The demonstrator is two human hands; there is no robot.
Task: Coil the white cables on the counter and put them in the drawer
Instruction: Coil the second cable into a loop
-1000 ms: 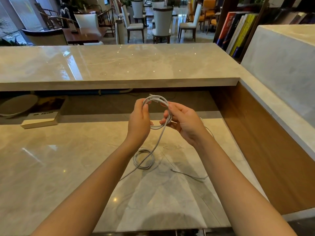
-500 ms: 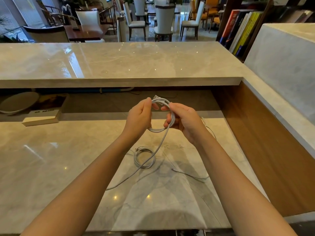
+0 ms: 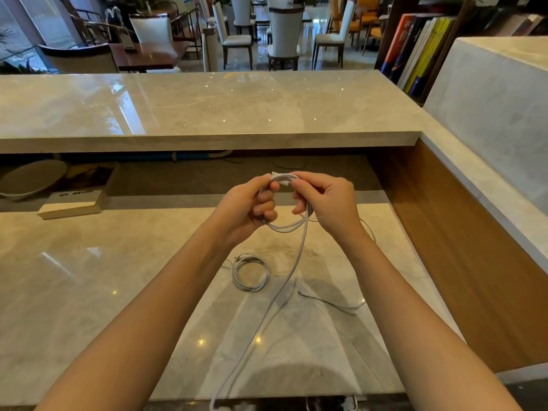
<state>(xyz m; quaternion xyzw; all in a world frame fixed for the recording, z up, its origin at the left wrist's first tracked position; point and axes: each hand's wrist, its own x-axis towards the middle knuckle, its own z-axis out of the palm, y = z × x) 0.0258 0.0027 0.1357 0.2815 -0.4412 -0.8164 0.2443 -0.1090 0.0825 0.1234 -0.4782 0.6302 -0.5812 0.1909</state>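
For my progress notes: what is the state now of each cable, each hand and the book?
held cable: partly coiled, tail trailing over the counter front edge.
small cable: coiled, lying on counter.
thin cable: loose, uncoiled on counter.
left hand: grips the held loops.
right hand: pinches the loops.
book: closed, lying flat.

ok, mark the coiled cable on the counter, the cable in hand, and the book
coiled cable (image 3: 235, 272): head view, left side of the ring.
held cable (image 3: 284, 229): head view, bottom of the hanging loop.
book (image 3: 71, 206): head view, pale page edge.
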